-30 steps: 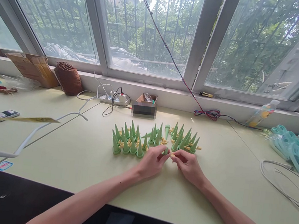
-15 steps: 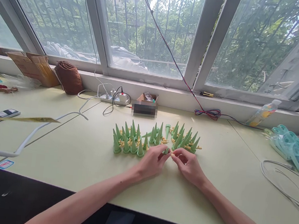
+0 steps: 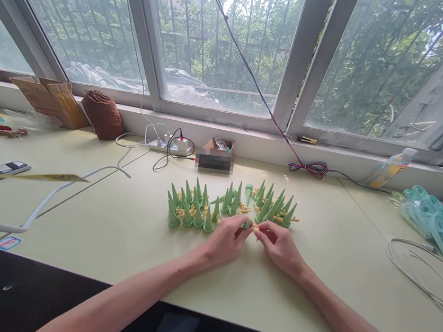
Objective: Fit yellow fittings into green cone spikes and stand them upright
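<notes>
Several green plastic cones (image 3: 196,206) stand upright in a cluster on the pale green table (image 3: 118,229), with small yellow parts (image 3: 244,209) scattered among them. My left hand (image 3: 224,241) pinches one green cone (image 3: 246,224) at its fingertips. My right hand (image 3: 280,246) is closed in a pinch on a small yellow part (image 3: 255,228), held right against that cone. Both hands rest on the table just in front of the cluster.
A white cable (image 3: 62,190) crosses the table's left side. A power strip (image 3: 168,145) and a small cardboard box (image 3: 215,155) sit near the window sill. Teal plastic items (image 3: 435,219) lie at the right, beside a grey cord (image 3: 418,268). A brown pouch (image 3: 101,114) stands at the back left.
Hardly anything has moved: both hands stay pinched together at the cone, the right hand's fingers shifting slightly against it.
</notes>
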Demonstrator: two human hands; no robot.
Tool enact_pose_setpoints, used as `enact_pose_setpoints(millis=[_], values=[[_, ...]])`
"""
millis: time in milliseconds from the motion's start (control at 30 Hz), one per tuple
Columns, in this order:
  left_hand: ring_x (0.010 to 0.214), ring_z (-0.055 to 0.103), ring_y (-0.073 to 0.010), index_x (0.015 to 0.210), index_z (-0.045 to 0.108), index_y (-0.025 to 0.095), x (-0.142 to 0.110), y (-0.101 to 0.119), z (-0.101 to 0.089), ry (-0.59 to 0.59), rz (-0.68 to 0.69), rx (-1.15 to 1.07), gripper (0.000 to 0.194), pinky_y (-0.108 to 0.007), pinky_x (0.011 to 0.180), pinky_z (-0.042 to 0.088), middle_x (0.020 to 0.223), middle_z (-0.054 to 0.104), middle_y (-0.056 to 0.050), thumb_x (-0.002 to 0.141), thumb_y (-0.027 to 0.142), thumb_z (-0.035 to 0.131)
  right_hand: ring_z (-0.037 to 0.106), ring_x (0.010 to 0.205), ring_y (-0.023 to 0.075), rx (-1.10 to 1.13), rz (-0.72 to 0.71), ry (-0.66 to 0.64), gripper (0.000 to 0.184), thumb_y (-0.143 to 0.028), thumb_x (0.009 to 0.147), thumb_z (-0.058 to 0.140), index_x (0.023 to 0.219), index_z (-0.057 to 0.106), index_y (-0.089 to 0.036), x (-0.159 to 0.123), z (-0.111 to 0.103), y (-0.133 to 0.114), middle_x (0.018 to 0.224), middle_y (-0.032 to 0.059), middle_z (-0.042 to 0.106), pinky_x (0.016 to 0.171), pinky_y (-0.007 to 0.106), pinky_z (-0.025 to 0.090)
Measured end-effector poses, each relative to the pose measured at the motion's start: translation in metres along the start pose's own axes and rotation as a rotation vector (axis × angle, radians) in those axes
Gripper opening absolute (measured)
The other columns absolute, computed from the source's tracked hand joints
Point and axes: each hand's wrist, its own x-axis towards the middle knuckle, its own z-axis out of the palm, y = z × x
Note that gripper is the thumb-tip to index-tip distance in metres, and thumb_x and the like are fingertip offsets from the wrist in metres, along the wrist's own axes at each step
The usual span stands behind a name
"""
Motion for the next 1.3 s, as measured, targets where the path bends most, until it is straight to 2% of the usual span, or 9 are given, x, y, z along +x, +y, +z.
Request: enact_pose_setpoints(millis=[100, 167, 333, 433, 567, 767, 1100, 1167, 1300], values=[[0.056, 0.049, -0.0092, 0.087, 0.06, 0.016, -0.0001, 0.0009, 0.0002, -0.018, 0.001, -0.005, 0.017, -0.022, 0.055, 0.039, 0.082, 0.062, -0.002, 0.097, 0.026, 0.05, 0.049, 0.053, 0.0143, -0.032, -0.003, -0.006, 0.046, -0.05, 0.098, 0.047, 0.067, 0.058, -0.019, 0.0004, 0.0005, 0.0012, 0.06, 0.0014, 0.058, 0.053, 0.027, 0.039], [0.057, 0.049, -0.0092, 0.088, 0.06, 0.016, 0.0, 0.0017, -0.0001, -0.021, 0.002, -0.008, 0.017, -0.022, 0.055, 0.039, 0.083, 0.062, -0.002, 0.097, 0.026, 0.049, 0.05, 0.053, 0.0143, -0.032, 0.003, 0.007, 0.049, -0.049, 0.099, 0.044, 0.063, 0.056, -0.018, 0.0, 0.0008, 0.0015, 0.06, 0.0018, 0.059, 0.054, 0.027, 0.039], [0.056, 0.046, -0.0093, 0.086, 0.059, 0.016, 0.0005, 0.0019, -0.0007, 0.004, -0.001, -0.003, 0.017, -0.022, 0.055, 0.038, 0.076, 0.058, -0.001, 0.097, 0.025, 0.049, 0.046, 0.053, 0.0122, 0.035, 0.018, 0.029, 0.03, -0.048, 0.093, 0.057, 0.091, 0.062, -0.018, -0.0014, 0.0007, 0.0006, 0.074, 0.0014, 0.062, 0.05, 0.025, 0.036], [0.056, 0.046, -0.0095, 0.086, 0.06, 0.016, -0.0001, 0.0003, -0.0002, 0.0, -0.005, -0.002, 0.017, -0.023, 0.055, 0.038, 0.077, 0.059, -0.001, 0.097, 0.025, 0.05, 0.045, 0.054, 0.0124, 0.028, -0.002, 0.005, 0.031, -0.046, 0.095, 0.055, 0.083, 0.06, -0.018, -0.0009, 0.0005, 0.001, 0.07, 0.0008, 0.06, 0.051, 0.026, 0.036], [0.057, 0.047, -0.0095, 0.087, 0.06, 0.016, -0.0012, -0.0002, 0.0004, -0.008, -0.003, 0.006, 0.016, -0.023, 0.056, 0.038, 0.081, 0.061, -0.002, 0.097, 0.025, 0.05, 0.041, 0.051, 0.0123, 0.004, 0.014, -0.026, 0.042, -0.045, 0.099, 0.047, 0.067, 0.055, -0.019, -0.0004, 0.0002, 0.0019, 0.058, -0.0012, 0.051, 0.051, 0.026, 0.034], [0.057, 0.047, -0.0092, 0.088, 0.06, 0.016, -0.0006, 0.0017, -0.0004, -0.005, -0.005, 0.011, 0.016, -0.022, 0.057, 0.038, 0.08, 0.061, -0.001, 0.097, 0.024, 0.05, 0.045, 0.055, 0.0128, 0.043, 0.004, -0.016, 0.026, -0.044, 0.094, 0.057, 0.092, 0.061, -0.019, -0.0015, 0.0006, -0.0006, 0.075, 0.001, 0.059, 0.051, 0.026, 0.035], [0.057, 0.047, -0.0088, 0.088, 0.06, 0.016, -0.0007, 0.0011, -0.0007, -0.045, 0.011, 0.005, 0.016, -0.021, 0.057, 0.038, 0.079, 0.06, -0.001, 0.097, 0.024, 0.049, 0.038, 0.051, 0.0124, -0.015, -0.023, -0.043, 0.04, -0.041, 0.099, 0.044, 0.068, 0.055, -0.018, -0.0005, 0.0017, 0.0037, 0.054, -0.0023, 0.047, 0.051, 0.027, 0.032], [0.057, 0.048, -0.0089, 0.088, 0.06, 0.016, -0.0004, 0.0013, -0.0005, -0.037, 0.003, -0.003, 0.017, -0.022, 0.057, 0.039, 0.08, 0.061, -0.001, 0.097, 0.024, 0.049, 0.041, 0.052, 0.0126, -0.003, -0.011, -0.036, 0.04, -0.042, 0.099, 0.045, 0.069, 0.056, -0.018, -0.0007, 0.0016, 0.0031, 0.057, -0.0015, 0.05, 0.052, 0.026, 0.033], [0.056, 0.046, -0.0088, 0.087, 0.06, 0.015, -0.0001, 0.0007, -0.0001, -0.018, -0.016, 0.0, 0.017, -0.022, 0.056, 0.038, 0.08, 0.06, -0.001, 0.097, 0.025, 0.05, 0.042, 0.054, 0.0121, 0.031, 0.011, -0.014, 0.027, -0.044, 0.095, 0.055, 0.086, 0.06, -0.018, -0.0018, 0.0009, 0.0005, 0.072, 0.0009, 0.059, 0.051, 0.026, 0.034]])
